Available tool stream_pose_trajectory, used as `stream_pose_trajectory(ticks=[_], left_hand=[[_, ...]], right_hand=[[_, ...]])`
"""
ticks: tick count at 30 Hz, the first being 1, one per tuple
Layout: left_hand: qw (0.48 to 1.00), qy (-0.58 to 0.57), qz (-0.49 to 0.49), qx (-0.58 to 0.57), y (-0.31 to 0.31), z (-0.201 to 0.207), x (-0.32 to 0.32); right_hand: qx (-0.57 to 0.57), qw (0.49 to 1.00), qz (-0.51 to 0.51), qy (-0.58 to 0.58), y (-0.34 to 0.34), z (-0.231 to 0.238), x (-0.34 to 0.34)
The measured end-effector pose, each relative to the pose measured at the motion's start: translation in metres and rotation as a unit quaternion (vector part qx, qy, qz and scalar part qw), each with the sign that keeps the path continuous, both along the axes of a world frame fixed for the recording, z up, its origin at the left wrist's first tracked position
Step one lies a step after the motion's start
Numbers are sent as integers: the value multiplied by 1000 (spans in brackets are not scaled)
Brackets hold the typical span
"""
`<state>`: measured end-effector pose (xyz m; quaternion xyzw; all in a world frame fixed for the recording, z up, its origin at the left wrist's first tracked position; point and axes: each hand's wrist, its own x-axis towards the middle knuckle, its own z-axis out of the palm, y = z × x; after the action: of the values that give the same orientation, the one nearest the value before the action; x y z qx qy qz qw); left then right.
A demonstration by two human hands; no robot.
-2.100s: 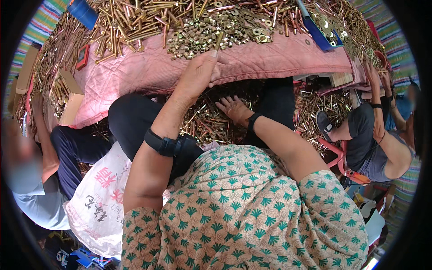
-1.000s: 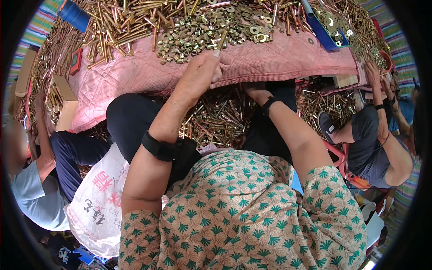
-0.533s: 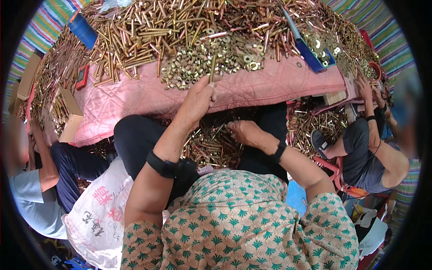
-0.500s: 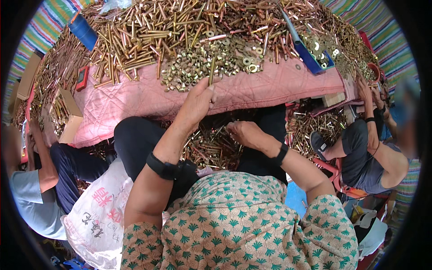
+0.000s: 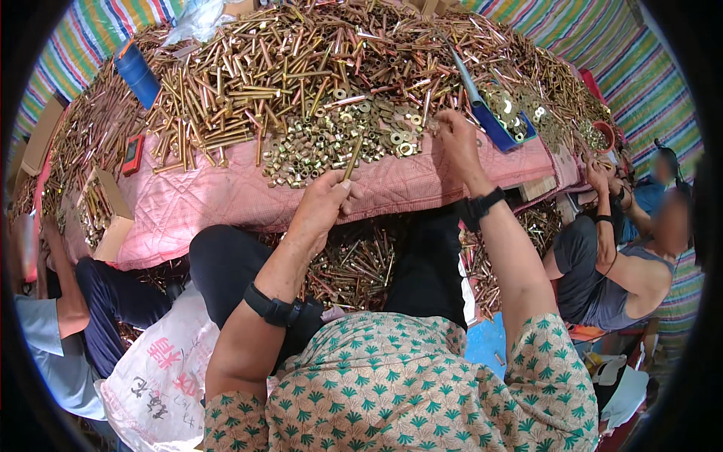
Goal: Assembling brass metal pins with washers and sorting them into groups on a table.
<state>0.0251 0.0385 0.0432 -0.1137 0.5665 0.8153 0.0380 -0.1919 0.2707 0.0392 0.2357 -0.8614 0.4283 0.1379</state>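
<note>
My left hand [image 5: 325, 202] is closed around the lower end of a brass-coloured bolt [image 5: 354, 157], which points up and away over the front edge of the pink quilted cloth [image 5: 203, 184]. Just beyond it lies a heap of short metal sleeves or nuts [image 5: 301, 151]. My right hand [image 5: 458, 147] is over the cloth, right of the loose flat washers [image 5: 403, 143]. Its fingers are bent together at the tips; anything between them is too small to make out. A large pile of long bolts [image 5: 226, 94] spreads behind both hands.
A blue tray [image 5: 501, 135] with washers stands right of my right hand. At the left are a blue cup [image 5: 137, 75], a red device [image 5: 132, 154] and a cardboard box [image 5: 113, 226] of bolts. More bolts [image 5: 350, 264] lie below the cloth's edge. People sit at both sides.
My right hand has risen from below the cloth's edge, forward and right to the washers. My left hand, still with the bolt, sits slightly lower in view.
</note>
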Motion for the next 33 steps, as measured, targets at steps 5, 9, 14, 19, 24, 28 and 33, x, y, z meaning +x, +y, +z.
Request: stream_pose_trajectory(ticks=[5, 9, 14, 19, 24, 28, 33], left_hand=[[999, -22, 4, 33, 1, 3, 1], [999, -27, 8, 44, 3, -2, -2], [999, -44, 5, 29, 6, 2, -1], [998, -56, 2, 41, 9, -5, -2], [998, -58, -16, 28, 11, -6, -2], [998, -47, -30, 12, 12, -11, -2], [997, -59, -36, 26, 15, -14, -1]], right_hand=[[232, 948, 27, 217, -22, 18, -6], [251, 942, 41, 220, -30, 23, -4], [82, 941, 69, 320, -36, 33, 11], [15, 996, 78, -46, -19, 16, 35], [60, 991, 115, 31, -21, -1, 50], [105, 985, 115, 71, -28, -8, 49], [84, 992, 97, -14, -33, -6, 57]])
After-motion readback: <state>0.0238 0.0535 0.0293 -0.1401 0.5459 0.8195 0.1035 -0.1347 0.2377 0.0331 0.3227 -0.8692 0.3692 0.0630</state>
